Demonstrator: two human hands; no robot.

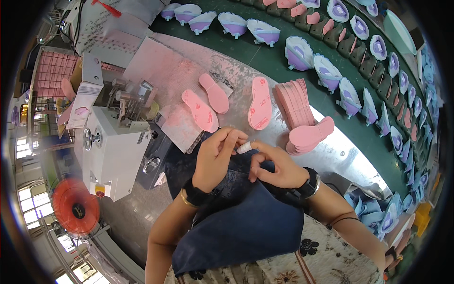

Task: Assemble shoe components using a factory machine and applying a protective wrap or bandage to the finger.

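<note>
Above my lap, my left hand (215, 158) is closed, its thumb and fingertips at a white finger wrap (244, 147). That wrap sits around the tip of my right index finger. My right hand (282, 168) stretches this finger toward the left hand; its other fingers curl in against the thumb, with nothing visible in them. Just beyond my hands lie pink insoles: a printed one (201, 111), a plain one (215, 93) and another printed one (259, 103). A dark blue apron (241, 227) covers my lap beneath both hands.
Right of the loose insoles stands an insole stack (295, 102), with more insoles (309, 135) beside it. A white machine (111, 151) is at left, near a red fan (75, 208). Beyond the metal table, a green conveyor (265, 59) carries purple-and-blue shoe uppers (299, 53).
</note>
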